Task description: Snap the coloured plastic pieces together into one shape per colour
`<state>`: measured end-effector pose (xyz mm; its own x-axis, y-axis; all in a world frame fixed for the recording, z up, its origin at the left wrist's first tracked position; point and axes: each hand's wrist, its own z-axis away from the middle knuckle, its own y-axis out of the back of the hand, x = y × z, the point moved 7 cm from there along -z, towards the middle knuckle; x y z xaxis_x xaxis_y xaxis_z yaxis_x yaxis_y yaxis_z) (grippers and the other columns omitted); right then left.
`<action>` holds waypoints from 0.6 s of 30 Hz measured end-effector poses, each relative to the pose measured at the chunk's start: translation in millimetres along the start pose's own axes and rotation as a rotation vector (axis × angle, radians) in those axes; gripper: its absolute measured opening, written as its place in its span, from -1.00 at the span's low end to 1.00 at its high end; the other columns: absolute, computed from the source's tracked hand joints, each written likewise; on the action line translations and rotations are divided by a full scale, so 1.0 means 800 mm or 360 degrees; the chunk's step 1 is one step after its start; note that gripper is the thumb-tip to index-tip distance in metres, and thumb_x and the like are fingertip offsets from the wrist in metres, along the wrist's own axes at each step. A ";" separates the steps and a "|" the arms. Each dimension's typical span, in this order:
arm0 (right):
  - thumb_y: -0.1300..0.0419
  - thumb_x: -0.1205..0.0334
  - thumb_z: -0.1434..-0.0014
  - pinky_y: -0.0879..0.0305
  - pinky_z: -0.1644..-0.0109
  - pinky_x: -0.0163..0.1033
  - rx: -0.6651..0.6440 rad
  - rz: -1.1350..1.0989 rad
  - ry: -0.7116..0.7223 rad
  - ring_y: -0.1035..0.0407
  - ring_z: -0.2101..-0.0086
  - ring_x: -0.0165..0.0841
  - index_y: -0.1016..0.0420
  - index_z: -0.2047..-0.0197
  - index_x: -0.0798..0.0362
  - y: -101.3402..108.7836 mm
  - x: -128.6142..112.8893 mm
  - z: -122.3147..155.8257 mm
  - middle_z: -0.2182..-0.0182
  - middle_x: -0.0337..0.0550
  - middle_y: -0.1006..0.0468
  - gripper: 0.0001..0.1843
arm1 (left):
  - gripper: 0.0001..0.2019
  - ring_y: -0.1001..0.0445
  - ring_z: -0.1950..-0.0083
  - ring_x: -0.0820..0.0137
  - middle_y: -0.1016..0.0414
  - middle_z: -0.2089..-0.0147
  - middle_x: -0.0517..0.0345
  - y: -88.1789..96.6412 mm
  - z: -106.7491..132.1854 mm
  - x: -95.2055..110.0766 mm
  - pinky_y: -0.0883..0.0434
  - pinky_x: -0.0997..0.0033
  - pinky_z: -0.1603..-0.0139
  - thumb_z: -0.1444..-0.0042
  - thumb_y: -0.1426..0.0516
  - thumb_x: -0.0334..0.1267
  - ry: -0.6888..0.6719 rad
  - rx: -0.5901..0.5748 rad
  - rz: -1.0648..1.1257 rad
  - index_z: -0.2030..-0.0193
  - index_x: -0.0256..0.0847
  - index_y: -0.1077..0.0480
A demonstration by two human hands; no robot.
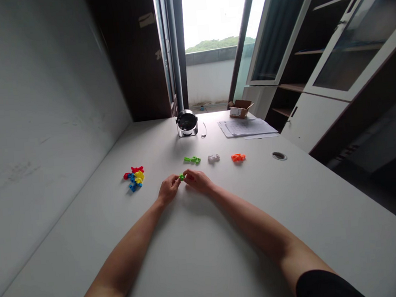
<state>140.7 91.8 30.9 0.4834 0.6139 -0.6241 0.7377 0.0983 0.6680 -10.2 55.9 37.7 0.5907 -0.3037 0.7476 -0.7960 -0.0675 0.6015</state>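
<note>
From my remote post I find a small green piece held just above or on the white table—which of the two I cannot tell. The left hand pinches its left side; the right hand has its fingertips closed on the other. Risk noted: the piece is tiny and largely covered by fingers, so uneven pressure could twist it loose. A dropped piece could skid toward the green pieces just beyond, near the white pieces—and be mistaken for one of them.
</note>
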 end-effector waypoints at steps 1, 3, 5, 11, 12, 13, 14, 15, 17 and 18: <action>-0.19 0.14 -0.24 -0.09 0.33 -0.38 0.0002 -0.0019 0.0001 -0.27 0.47 -0.47 -0.48 0.07 -0.03 0.000 0.000 0.000 0.45 -0.31 -0.51 -0.79 | -0.69 -0.47 0.29 0.38 -0.55 0.30 0.12 0.000 0.000 0.001 -0.36 0.45 0.22 -0.29 -0.02 -0.05 -0.0001 -0.0003 -0.0012 0.20 -0.18 -0.50; -0.21 0.15 -0.22 -0.11 0.33 -0.38 -0.0001 -0.0039 0.0015 -0.28 0.47 -0.47 -0.49 0.06 -0.02 -0.001 -0.001 0.001 0.45 -0.31 -0.52 -0.78 | -0.69 -0.47 0.28 0.37 -0.55 0.30 0.12 -0.001 0.000 0.001 -0.35 0.45 0.21 -0.29 -0.01 -0.07 0.0008 -0.0012 -0.0038 0.21 -0.17 -0.50; -0.22 0.17 -0.20 -0.12 0.33 -0.39 0.0002 -0.0046 0.0033 -0.28 0.46 -0.47 -0.50 0.10 -0.01 -0.002 -0.001 0.001 0.44 -0.30 -0.53 -0.80 | -0.70 -0.46 0.28 0.37 -0.55 0.30 0.12 -0.001 0.001 0.002 -0.34 0.45 0.21 -0.28 -0.01 -0.08 0.0012 -0.0013 -0.0057 0.24 -0.17 -0.49; -0.24 0.19 -0.18 -0.15 0.32 -0.39 0.0006 -0.0072 0.0056 -0.30 0.45 -0.47 -0.54 0.17 0.01 -0.003 0.000 0.001 0.42 -0.25 -0.56 -0.85 | -0.72 -0.42 0.32 0.39 -0.52 0.37 0.17 -0.002 0.000 -0.002 -0.29 0.47 0.27 -0.25 0.00 -0.12 0.0052 -0.0022 -0.0110 0.34 -0.18 -0.45; -0.24 0.20 -0.17 -0.15 0.32 -0.39 0.0005 -0.0085 0.0062 -0.30 0.45 -0.47 -0.54 0.17 0.01 -0.003 -0.001 0.001 0.41 -0.25 -0.56 -0.85 | -0.72 -0.41 0.33 0.39 -0.51 0.38 0.18 -0.002 0.000 -0.003 -0.28 0.47 0.28 -0.25 0.01 -0.13 0.0057 -0.0026 -0.0117 0.35 -0.18 -0.44; -0.24 0.21 -0.16 -0.15 0.32 -0.39 0.0003 -0.0098 0.0066 -0.30 0.45 -0.47 -0.54 0.17 0.01 -0.003 -0.001 0.001 0.41 -0.26 -0.56 -0.84 | -0.72 -0.41 0.33 0.39 -0.50 0.38 0.18 -0.002 -0.001 -0.004 -0.28 0.47 0.28 -0.25 0.01 -0.13 0.0055 -0.0028 -0.0120 0.35 -0.18 -0.43; -0.25 0.22 -0.15 -0.16 0.32 -0.39 0.0000 -0.0108 0.0067 -0.31 0.45 -0.48 -0.54 0.16 0.01 -0.003 -0.001 0.001 0.41 -0.26 -0.56 -0.83 | -0.72 -0.41 0.33 0.40 -0.50 0.39 0.18 -0.002 -0.001 -0.004 -0.27 0.47 0.29 -0.25 0.02 -0.14 0.0050 -0.0029 -0.0121 0.35 -0.18 -0.43; -0.27 0.23 -0.14 -0.16 0.32 -0.39 -0.0001 -0.0113 0.0064 -0.31 0.45 -0.47 -0.54 0.15 0.01 -0.003 -0.002 0.001 0.41 -0.26 -0.56 -0.82 | -0.72 -0.41 0.33 0.40 -0.49 0.39 0.18 -0.002 -0.001 -0.004 -0.27 0.47 0.29 -0.25 0.02 -0.14 0.0046 -0.0029 -0.0120 0.35 -0.18 -0.43; -0.27 0.24 -0.12 -0.16 0.32 -0.39 -0.0007 -0.0110 0.0054 -0.30 0.45 -0.47 -0.55 0.14 0.00 -0.003 -0.002 0.001 0.41 -0.26 -0.55 -0.80 | -0.72 -0.41 0.33 0.40 -0.50 0.38 0.18 -0.002 -0.001 -0.005 -0.27 0.48 0.29 -0.26 0.03 -0.14 0.0049 -0.0031 -0.0115 0.35 -0.18 -0.43; -0.27 0.24 -0.13 -0.16 0.31 -0.38 -0.0009 -0.0104 0.0051 -0.30 0.45 -0.47 -0.55 0.14 0.00 -0.003 -0.002 0.001 0.41 -0.26 -0.55 -0.81 | -0.71 -0.42 0.33 0.40 -0.50 0.38 0.18 -0.002 -0.001 -0.005 -0.27 0.48 0.30 -0.26 0.03 -0.14 0.0054 -0.0033 -0.0111 0.35 -0.18 -0.43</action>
<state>138.3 89.8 29.8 0.4187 0.6309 -0.6532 0.7645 0.1432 0.6285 -11.1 58.2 34.1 0.6490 -0.2667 0.7125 -0.7501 -0.0678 0.6578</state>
